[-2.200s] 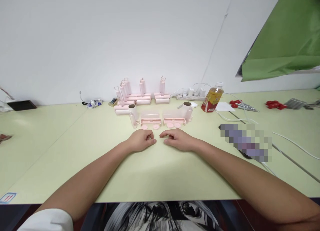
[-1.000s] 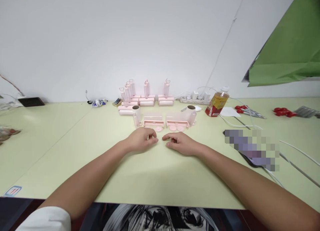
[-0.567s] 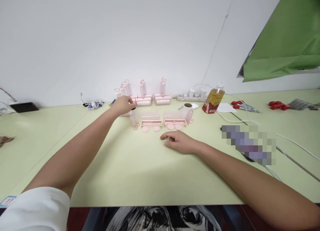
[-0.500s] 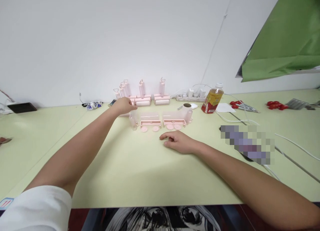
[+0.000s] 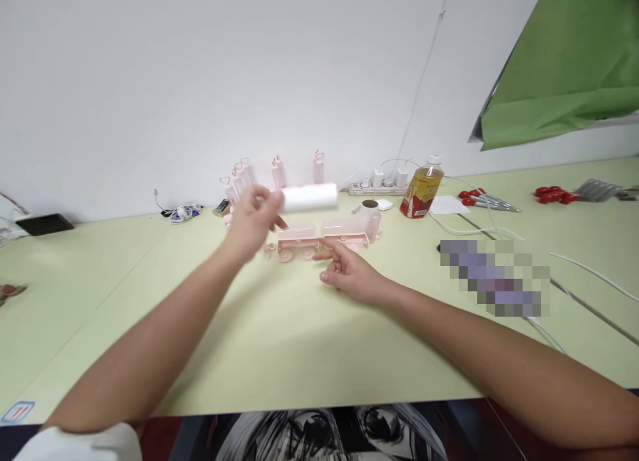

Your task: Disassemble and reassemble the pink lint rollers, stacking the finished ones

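My left hand (image 5: 253,220) grips one end of a white paper roll (image 5: 310,197), which looks like a lint roller refill and is raised level above the table. Behind the roll, pink bottle-shaped pieces with heart-shaped loops (image 5: 241,176) stand along the wall. Just past my right hand (image 5: 352,271) are two pink plastic holders with clear covers, a left one (image 5: 299,243) and a right one (image 5: 367,238). My right hand holds nothing, its fingers loosely apart. Small pink discs (image 5: 285,255) lie before the left holder. A second roll (image 5: 370,211) stands on end at the right.
A drink bottle (image 5: 422,187) and a power strip (image 5: 379,188) stand by the wall. Red-handled scissors (image 5: 489,200) lie farther right. A blurred-out phone-like object (image 5: 492,278) and white cables occupy the right side. Another cable bundle (image 5: 182,213) lies at the left.
My left hand has lifted the white roll from the back row and brought it right, above the holders. My right hand has shifted slightly forward, its fingers spreading.
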The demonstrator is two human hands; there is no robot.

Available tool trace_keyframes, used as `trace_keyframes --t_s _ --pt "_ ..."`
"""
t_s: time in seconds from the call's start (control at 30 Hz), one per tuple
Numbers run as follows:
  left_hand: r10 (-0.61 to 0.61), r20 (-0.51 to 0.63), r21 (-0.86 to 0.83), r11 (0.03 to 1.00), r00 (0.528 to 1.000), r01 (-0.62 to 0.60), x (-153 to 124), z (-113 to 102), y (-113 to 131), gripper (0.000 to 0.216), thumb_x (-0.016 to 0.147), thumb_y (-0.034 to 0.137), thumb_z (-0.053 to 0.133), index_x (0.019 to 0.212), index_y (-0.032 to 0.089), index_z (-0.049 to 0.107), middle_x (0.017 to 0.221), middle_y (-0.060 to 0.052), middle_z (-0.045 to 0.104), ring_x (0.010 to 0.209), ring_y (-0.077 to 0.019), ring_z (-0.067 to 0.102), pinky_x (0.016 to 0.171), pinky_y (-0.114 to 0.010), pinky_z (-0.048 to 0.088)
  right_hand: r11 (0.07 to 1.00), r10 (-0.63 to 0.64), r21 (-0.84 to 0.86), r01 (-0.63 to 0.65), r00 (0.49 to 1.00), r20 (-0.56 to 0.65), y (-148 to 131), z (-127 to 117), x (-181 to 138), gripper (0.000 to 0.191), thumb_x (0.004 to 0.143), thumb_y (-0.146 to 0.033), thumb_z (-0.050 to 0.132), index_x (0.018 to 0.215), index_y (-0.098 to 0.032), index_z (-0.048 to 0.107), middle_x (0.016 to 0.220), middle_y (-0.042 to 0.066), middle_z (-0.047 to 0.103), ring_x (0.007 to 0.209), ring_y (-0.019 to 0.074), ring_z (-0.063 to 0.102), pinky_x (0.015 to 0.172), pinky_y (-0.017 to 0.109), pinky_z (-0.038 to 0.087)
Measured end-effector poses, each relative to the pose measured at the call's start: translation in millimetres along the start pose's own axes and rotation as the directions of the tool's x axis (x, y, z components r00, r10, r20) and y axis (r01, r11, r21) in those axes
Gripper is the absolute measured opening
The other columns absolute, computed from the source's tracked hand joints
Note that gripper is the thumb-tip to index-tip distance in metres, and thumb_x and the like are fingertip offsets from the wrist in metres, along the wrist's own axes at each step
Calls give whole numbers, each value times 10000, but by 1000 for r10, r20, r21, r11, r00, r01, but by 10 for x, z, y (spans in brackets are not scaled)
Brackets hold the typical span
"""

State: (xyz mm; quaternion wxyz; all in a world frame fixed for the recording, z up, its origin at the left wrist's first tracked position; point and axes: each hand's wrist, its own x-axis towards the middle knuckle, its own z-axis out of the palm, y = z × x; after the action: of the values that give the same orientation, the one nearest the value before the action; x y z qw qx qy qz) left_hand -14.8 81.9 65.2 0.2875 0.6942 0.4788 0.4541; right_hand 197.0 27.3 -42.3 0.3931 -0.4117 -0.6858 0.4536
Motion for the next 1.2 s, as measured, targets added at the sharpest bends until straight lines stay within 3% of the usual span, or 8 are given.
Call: trace_keyframes --t_s 0.13,0.27,0.4,0.53,0.77,0.9,1.07,1.2 --pt "13 375 -100 995 927 27 -526 450 -302 358 929 567 365 978 213 397 696 2 610 601 -155 604 578 -280 466 979 -153 99 176 967 -203 -95 36 -47 666 742 -462 723 1311 -229 467 1113 99 627 936 223 602 756 352 508" --pt "221 448 345 851 866 -395 -605 565 -593 358 957 474 366 1076 189 546 1095 -115 620 1016 -264 570 894 -433 439 986 -164 -74 147 929 -331 -98 -32 -14 356 748 -383 705 1032 -200 596 1017 80 669 963 249 608 854 385 472" --pt "178 468 626 624 865 -467 -543 553 -709 312 921 379 466 1096 178 628 1260 -146 551 1139 -338 476 963 -505 374 993 -39 -122 -8 924 -380 -9 -74 75 305 739 -372 678 957 -173 600 930 68 675 848 229 603 761 356 465" --pt "165 484 598 655 859 -462 -556 584 -729 228 900 334 510 949 166 656 1208 -115 586 1087 -292 497 943 -440 403 990 -4 -135 -45 940 -342 58 -59 107 271 728 -353 683 909 -175 588 872 39 653 780 200 577 688 314 446" --pt "148 426 647 640 893 -415 -572 645 -741 433 905 446 503 1245 185 568 1361 -97 538 1170 -331 461 977 -509 377 992 9 -123 -39 971 -237 133 -44 93 280 728 -348 688 935 -184 597 890 25 637 809 197 577 717 321 456" --pt "173 427 635 641 887 -431 -577 640 -727 296 882 418 550 1012 182 674 1311 -115 564 1187 -332 462 971 -501 383 989 14 -138 -45 976 -219 150 -59 100 283 730 -351 688 942 -184 601 906 35 652 830 211 591 728 333 462" --pt "148 487 589 672 861 -449 -606 617 -668 197 898 288 517 829 167 656 984 -109 659 939 -257 577 827 -396 453 981 24 -185 -63 979 -205 158 -71 98 294 729 -342 694 959 -186 597 947 45 665 867 225 599 758 351 467" --pt "84 489 532 760 868 -373 -609 552 -662 221 889 324 537 1024 176 631 909 -90 672 850 -248 615 689 -340 463 978 18 -204 -52 986 -164 141 -78 88 302 740 -339 689 982 -187 590 948 38 661 865 220 594 750 341 461"
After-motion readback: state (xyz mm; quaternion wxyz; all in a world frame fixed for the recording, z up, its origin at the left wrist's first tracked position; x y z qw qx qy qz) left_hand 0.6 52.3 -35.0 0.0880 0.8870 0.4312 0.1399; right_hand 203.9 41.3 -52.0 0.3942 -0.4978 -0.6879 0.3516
